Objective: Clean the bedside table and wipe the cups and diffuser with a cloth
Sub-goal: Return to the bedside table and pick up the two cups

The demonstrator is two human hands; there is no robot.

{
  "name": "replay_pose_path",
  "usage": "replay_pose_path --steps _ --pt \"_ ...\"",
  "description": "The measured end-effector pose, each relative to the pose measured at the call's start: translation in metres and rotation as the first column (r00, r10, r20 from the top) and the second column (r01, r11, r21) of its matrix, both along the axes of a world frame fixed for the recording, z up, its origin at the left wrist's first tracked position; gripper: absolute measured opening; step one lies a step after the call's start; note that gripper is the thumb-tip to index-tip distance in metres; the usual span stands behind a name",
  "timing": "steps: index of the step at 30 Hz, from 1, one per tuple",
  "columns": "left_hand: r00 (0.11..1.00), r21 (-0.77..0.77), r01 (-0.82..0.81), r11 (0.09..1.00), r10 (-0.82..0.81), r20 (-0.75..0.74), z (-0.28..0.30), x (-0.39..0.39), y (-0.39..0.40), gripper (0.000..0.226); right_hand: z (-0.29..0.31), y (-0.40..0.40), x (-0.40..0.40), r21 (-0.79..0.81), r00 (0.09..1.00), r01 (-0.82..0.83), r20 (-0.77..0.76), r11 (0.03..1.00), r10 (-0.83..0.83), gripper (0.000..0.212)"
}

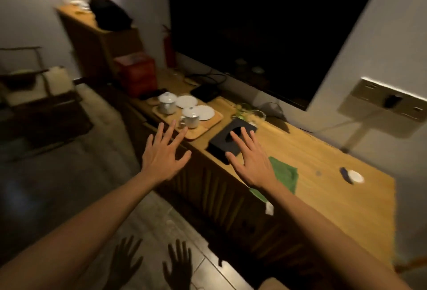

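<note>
Both my hands are stretched out flat with fingers spread, holding nothing. My left hand (164,151) hovers off the front edge of the long wooden table (323,174), just before a wooden tray (196,131). The tray carries two white lidded cups (166,103) (190,117) and two white saucers (186,101). My right hand (249,162) is above the table, partly over a black tissue box (227,142). A green cloth (285,174) lies flat on the table just right of that hand. A glass vessel with green stems (250,112) stands behind the box.
A small white round object (354,176) with something blue beside it lies at the table's right end. Behind are a dark TV screen (254,24), a black device with cables (205,92), a red box (136,75), a tall cabinet (99,42) and a wall socket panel (390,102).
</note>
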State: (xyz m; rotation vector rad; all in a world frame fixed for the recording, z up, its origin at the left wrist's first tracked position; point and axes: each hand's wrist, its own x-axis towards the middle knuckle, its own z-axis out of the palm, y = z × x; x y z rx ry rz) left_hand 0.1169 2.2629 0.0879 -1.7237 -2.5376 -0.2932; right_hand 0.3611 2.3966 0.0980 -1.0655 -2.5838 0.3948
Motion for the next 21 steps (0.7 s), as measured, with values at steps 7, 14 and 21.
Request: replay_pose_path --steps 7,14,21 --pt "0.878 -0.008 -0.478 0.878 0.478 0.030 -0.006 -0.093 -0.123 0.077 -0.021 -0.005 -0.153 -0.067 0.904 -0.413 0.093 0.908 0.418 0.066" --pt "0.546 -0.020 -0.837 0.546 0.837 0.001 -0.023 -0.097 -0.313 0.074 -0.042 -0.134 -0.281 -0.150 0.612 -0.766 0.124 0.625 0.781 0.067" --pt "0.195 -0.053 -0.979 0.196 0.981 0.022 -0.031 -0.054 -0.491 0.077 -0.047 -0.310 -0.369 -0.149 0.307 -0.938 0.058 0.313 0.950 0.066"
